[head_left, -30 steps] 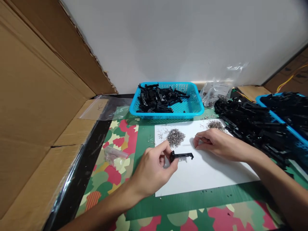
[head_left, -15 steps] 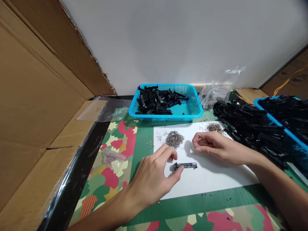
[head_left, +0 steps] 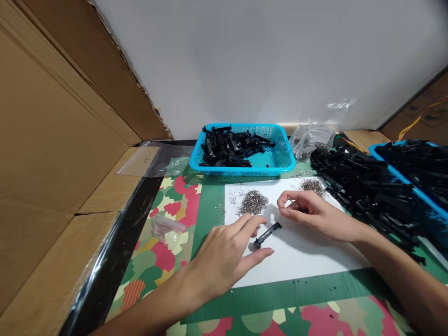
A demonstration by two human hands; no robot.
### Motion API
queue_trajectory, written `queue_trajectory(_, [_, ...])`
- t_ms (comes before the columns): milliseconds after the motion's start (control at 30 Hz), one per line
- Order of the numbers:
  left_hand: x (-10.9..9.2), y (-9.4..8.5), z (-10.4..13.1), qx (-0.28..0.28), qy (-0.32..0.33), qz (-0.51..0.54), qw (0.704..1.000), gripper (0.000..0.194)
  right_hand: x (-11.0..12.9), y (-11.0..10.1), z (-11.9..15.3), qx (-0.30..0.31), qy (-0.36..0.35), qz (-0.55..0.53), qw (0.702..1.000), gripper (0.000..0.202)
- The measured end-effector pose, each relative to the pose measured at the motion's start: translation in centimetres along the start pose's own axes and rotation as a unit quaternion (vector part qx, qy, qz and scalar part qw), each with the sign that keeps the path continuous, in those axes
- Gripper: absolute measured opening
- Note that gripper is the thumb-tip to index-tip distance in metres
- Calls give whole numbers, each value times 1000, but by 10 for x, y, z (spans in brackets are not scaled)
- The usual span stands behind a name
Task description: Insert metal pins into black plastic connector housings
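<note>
A slim black plastic part (head_left: 268, 234) lies slanted on the white paper sheet (head_left: 308, 254). My left hand (head_left: 224, 256) rests beside it with the fingers spread, thumb and forefinger on either side of the part's near end. My right hand (head_left: 308, 212) lies on the sheet just right of the part, its thumb and forefinger pinched on a tiny metal piece that hardly shows. A heap of small metal pieces (head_left: 252, 202) sits just beyond my left fingers. A second heap (head_left: 312, 185) lies past my right hand.
A blue basket (head_left: 241, 171) of black parts stands at the back. A big pile of black parts (head_left: 367, 186) and another blue basket (head_left: 380, 151) fill the right. Clear bags (head_left: 311, 135) lie behind. Cardboard (head_left: 52, 140) walls the left, with a small bag (head_left: 164, 226) on the patterned mat.
My left hand lowered the black part onto the paper and spread its fingers; the part now lies slanted. My right hand drew slightly left, still pinched.
</note>
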State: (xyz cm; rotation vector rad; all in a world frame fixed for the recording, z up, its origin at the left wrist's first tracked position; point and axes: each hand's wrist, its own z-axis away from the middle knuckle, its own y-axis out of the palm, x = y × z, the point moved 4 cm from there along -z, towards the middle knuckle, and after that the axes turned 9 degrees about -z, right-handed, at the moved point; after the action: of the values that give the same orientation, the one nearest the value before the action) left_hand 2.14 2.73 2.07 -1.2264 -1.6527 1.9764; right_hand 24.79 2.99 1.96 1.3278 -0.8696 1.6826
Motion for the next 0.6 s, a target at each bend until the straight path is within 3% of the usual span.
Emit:
queue_trajectory(67, [-1,-1,1,23,25,-17,999,36,-1,1,0,0,-3,-7,1000,39])
queue_trajectory(167, [0,-2,0,39,37,-22,998,24,-2,4,-1,9,-5,-13,1000,38])
queue_trajectory(400, [4,-9,-3,11,-22,100,995,11,0,12,1,48,-21,-11,999,37])
queue_trajectory(500, [4,-10,-3,11,-64,235,970,17,0,15,1,5,-43,-6,999,34])
queue_trajectory(600, [4,-4,-4,13,-106,389,915,27,0,15,2,-76,-77,-6,994,32])
